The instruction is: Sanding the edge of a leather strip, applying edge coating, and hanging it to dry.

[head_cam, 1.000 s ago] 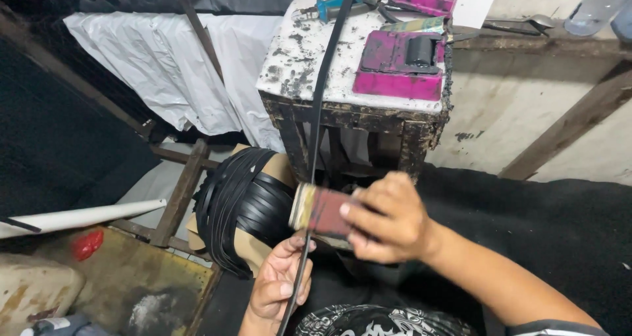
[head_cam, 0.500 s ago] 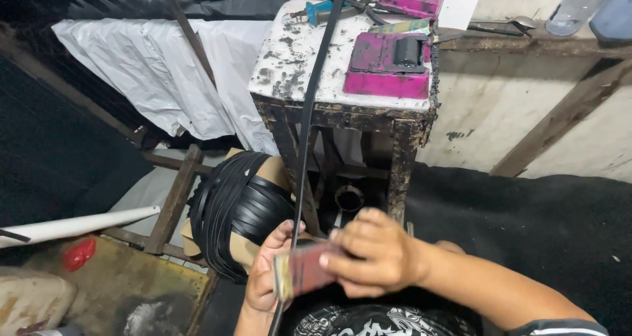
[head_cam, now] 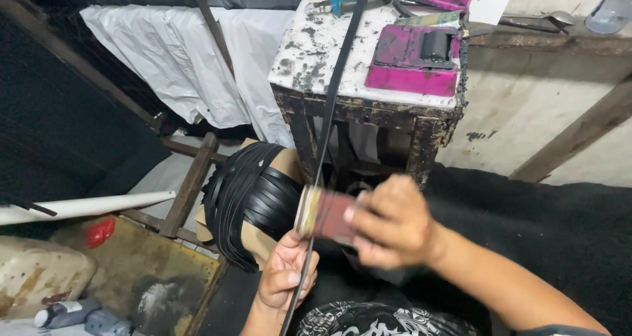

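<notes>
My right hand [head_cam: 390,223] grips a small red can [head_cam: 320,213] lying on its side, its pale rim pressed against a long black strap [head_cam: 331,105]. The strap runs from the top of a stained white stool [head_cam: 342,53] down to my left hand [head_cam: 284,271], which pinches it low in the view. A bundle of many black straps [head_cam: 247,198] is wrapped over a brown cardboard box [head_cam: 288,163] just left of my hands.
On the stool lie a magenta-stained block [head_cam: 413,58] and a blue-handled tool [head_cam: 342,0]. White plastic sheeting [head_cam: 178,66] hangs behind. A white pipe [head_cam: 79,206], a red scrap [head_cam: 100,231] and grey bottles [head_cam: 79,316] sit at lower left. Black cloth [head_cam: 546,217] covers the right.
My right hand slid the red can down along the strap and back up a little. My left hand stayed on the strap. The camera tilted down slightly.
</notes>
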